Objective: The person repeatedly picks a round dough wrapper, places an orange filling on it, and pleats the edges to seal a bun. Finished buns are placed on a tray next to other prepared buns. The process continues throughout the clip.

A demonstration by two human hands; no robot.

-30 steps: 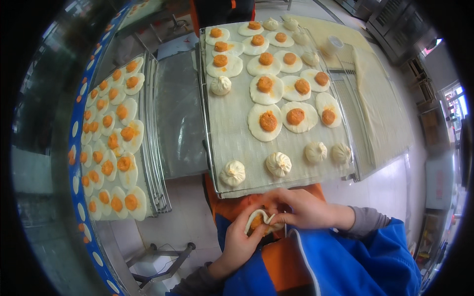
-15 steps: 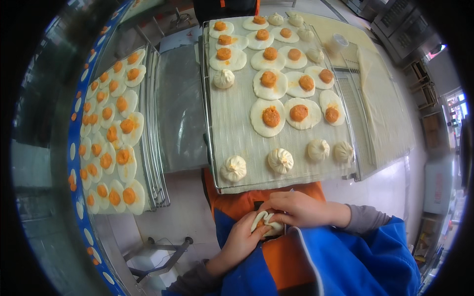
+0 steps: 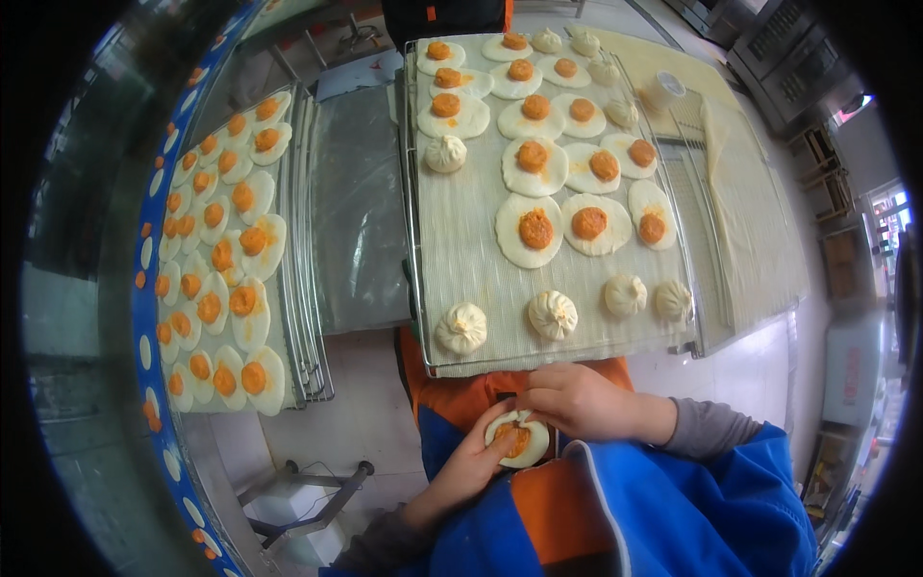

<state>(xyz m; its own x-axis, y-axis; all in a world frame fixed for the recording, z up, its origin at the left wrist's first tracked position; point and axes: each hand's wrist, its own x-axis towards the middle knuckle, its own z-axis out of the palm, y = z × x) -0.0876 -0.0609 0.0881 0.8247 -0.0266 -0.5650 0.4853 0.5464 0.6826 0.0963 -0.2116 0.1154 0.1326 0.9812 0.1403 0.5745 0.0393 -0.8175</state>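
filled dough [image 3: 524, 440] in fingers [image 3: 558, 392]; red lettering [image 3: 852, 373]

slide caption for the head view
Left hand cradles filled dough, right hand at its rim, before a tray holding pleated buns.

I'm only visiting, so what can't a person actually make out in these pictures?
All in the head view:
Underside of the dough round: hidden by the left hand holding it.
Whether the right hand pinches the dough's edge: its own fingers cover the tips.
What the pale tub holds, if anything: too small and blurred.
The dark and orange thing beyond the tray: cut off by the upper edge.
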